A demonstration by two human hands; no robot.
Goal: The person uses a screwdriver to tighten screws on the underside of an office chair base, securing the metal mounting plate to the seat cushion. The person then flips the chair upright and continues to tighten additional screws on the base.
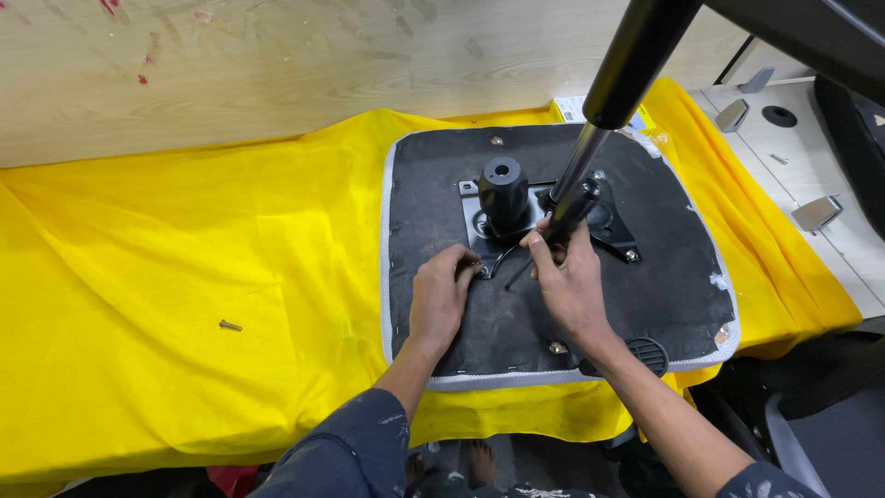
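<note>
An upturned chair seat (pixel 442 194), black underside with a grey stapled edge, lies on a yellow cloth (pixel 184 277). A black metal mechanism plate (pixel 475 219) with a round socket (pixel 502 189) is bolted at its middle. My left hand (pixel 441 297) rests on the seat with its fingertips at the plate's front corner. My right hand (pixel 564 277) grips the lower end of a gas lift cylinder (pixel 590 152), which slants up to the right, and a thin bent hex key (pixel 518 274) pokes out beside its fingers.
A loose screw (pixel 230 325) lies on the cloth at the left. A wooden board (pixel 277 65) runs behind. At the right a white panel (pixel 793 166) carries metal brackets (pixel 819 212). A round knob (pixel 649 353) sits near my right wrist.
</note>
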